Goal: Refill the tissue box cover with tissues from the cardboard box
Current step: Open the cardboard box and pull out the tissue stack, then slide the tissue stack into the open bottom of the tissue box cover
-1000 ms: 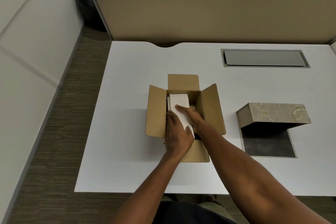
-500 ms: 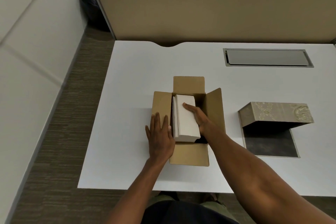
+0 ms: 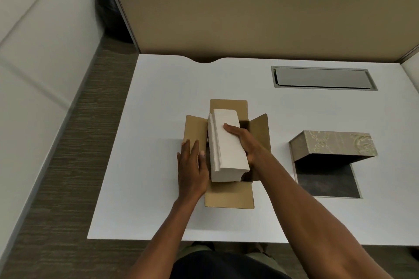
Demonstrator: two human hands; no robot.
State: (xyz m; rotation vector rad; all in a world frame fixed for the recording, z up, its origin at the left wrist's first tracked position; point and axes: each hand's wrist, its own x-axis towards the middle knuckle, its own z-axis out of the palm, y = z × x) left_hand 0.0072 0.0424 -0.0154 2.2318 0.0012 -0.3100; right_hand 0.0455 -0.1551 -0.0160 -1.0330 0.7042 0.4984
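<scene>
Matt brown cardboard box on a smooth white bench; soft paper tissues; right of it, a seemingly fabric-textured cover.

Left hand, flat, palm down, fingers together pointing 12 o'clock; right hand, curled in a grip, thumb toward 10 o'clock; both forearms bare, entering from 6 o'clock

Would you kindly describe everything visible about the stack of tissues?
The stack of tissues is a plain white, oblong block of folded sheets, layered edges showing along its left side. It sits tilted, partly raised out of the open cardboard box. The right hand grips its right side, thumb on top.
</scene>
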